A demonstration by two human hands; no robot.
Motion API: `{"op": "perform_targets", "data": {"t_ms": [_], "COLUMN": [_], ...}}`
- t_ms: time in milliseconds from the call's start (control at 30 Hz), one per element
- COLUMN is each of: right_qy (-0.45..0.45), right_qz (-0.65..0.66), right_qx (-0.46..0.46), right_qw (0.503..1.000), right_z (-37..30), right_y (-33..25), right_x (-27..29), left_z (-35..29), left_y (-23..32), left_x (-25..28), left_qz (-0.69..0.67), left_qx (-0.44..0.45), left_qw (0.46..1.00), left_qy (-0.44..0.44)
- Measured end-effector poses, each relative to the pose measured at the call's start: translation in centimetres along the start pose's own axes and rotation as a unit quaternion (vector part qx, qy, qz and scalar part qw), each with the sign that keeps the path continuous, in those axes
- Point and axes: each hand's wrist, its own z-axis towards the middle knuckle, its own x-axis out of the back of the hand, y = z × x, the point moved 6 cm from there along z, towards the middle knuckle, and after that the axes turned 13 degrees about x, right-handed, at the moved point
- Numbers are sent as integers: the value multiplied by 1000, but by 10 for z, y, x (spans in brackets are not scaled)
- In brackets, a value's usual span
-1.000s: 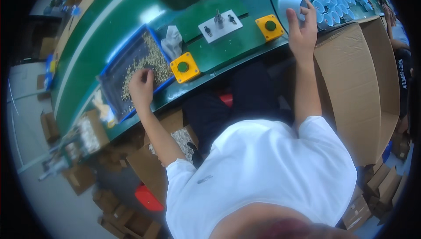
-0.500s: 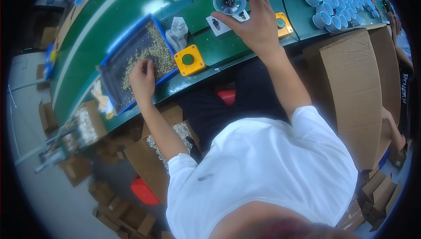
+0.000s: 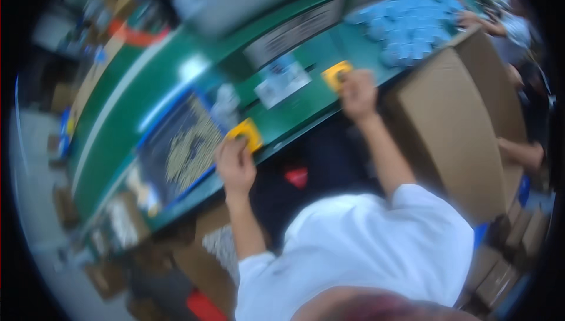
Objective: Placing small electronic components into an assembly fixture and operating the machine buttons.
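Motion blurs the whole view. My left hand [image 3: 235,167] is at the near yellow button box [image 3: 252,135], its fingers reaching onto the dark round button; it appears to hold nothing. Over at the other yellow button box [image 3: 331,76], my right hand [image 3: 359,94] covers part of the box and its button; its fingers are too smeared to read. Between the two boxes lies a white plate [image 3: 288,90] with dark marks. A pale, clear shape, perhaps the clear cup, is at the plate's far side, too blurred to tell.
A blue-rimmed tray [image 3: 159,124] of small brass-coloured parts lies at left, beside a crumpled clear bag [image 3: 226,106]. Many light-blue cups [image 3: 406,27] crowd the far right. A large cardboard box [image 3: 459,121] stands at right, with another person beyond it. A grey machine overhangs the bench.
My right hand has let go of the clear cup and come to the right button box. My left hand has left the parts tray for the left button box. The head view has shifted.
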Motion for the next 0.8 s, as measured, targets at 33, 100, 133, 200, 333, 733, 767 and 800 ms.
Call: {"op": "perform_targets", "data": {"t_ms": [33, 100, 133, 200, 333, 733, 767, 800], "right_qy": [17, 15, 18, 28, 44, 2, -6, -5], "right_qz": [47, 39, 36, 43, 95, 32, 37, 38], "right_qx": [-18, -7, -7, -23, -28, 53, 44, 42], "right_qw": [999, 999, 999, 998, 994, 998, 998, 998], "right_z": [3, 16, 28, 26, 24, 27, 20, 21], "right_y": [2, -5, -12, -7, 1, -10, -10, -5], "right_x": [-3, -5, 0, 10, 7, 10, 14, 11], "left_z": [-1, 10, 17, 29, 38, 0, -2, 9], "left_y": [1, 9, 14, 17, 15, 1, 7, 8], "left_x": [-1, 3, 6, 4, -8, -9, -8, -11], "left_qz": [20, 60, 84, 56, 45, 42, 47, 52], "left_qx": [4, 2, -2, 1, 30, -27, -35, -51], "left_qw": [1000, 998, 995, 996, 995, 995, 995, 994], "left_qy": [-6, -36, -55, -75, -80, 89, 81, 80]}}
